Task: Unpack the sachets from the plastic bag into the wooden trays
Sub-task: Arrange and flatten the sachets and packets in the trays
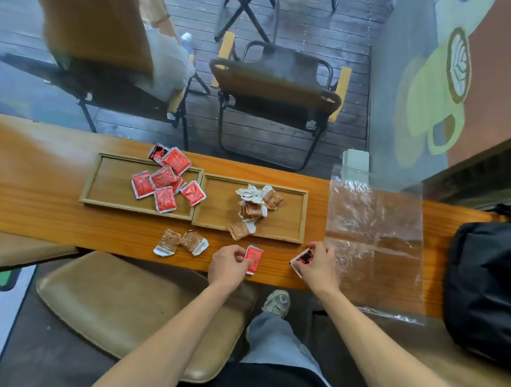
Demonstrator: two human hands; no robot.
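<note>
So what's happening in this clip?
A person is sorting sachets into two wooden trays. The left hand pinches a red sachet; the right hand holds another beside the flat plastic bag. Two brown sachets lie loose on the counter.

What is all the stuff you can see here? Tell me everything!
Red sachets in the left wooden tray: about eight, red; one pile, some lapping over its far rim.
Brown sachets in the right wooden tray: several, brown and white; heaped.
Loose brown sachets: two, on the counter before the trays.
Plastic bag: one, clear, flat on the counter, right.
Black bag: one, far right.
Folding chairs: two, brown, beyond the counter.
Stool: one, tan, below the counter.
Left hand: pinches a red sachet.
Right hand: holds a red and black sachet.
</note>
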